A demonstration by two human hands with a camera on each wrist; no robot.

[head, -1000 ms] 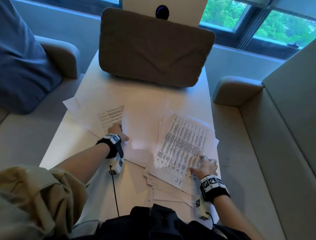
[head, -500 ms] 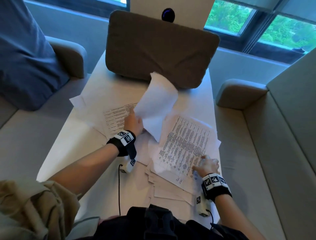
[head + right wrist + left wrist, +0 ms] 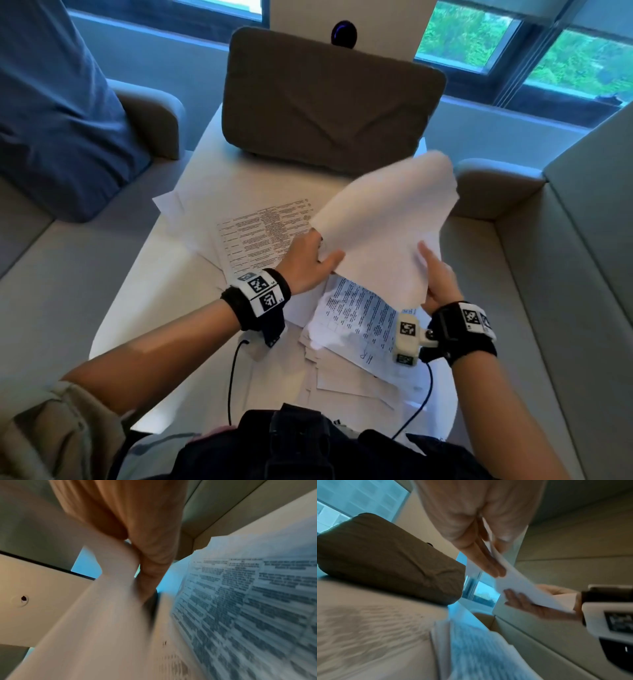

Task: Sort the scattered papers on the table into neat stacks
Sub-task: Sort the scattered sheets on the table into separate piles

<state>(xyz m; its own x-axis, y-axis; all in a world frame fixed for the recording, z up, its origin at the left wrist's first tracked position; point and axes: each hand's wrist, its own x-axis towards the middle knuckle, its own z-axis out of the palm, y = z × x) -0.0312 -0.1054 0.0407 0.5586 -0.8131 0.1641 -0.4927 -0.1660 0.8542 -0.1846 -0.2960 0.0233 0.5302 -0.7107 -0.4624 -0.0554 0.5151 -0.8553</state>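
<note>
Left hand (image 3: pixel 308 263) and right hand (image 3: pixel 438 277) each pinch an edge of a blank white sheet (image 3: pixel 387 219) raised between them, above the loose printed pile (image 3: pixel 356 318) on the desk (image 3: pixel 178 294) just below the right hand.

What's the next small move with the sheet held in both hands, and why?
Probably lower the blank sheet onto the printed pile at the near right and square it up. The left hand and right hand both pinch it in the air right above that pile, and the pile's sheets lie fanned and crooked. More loose papers wait on the left.
</note>
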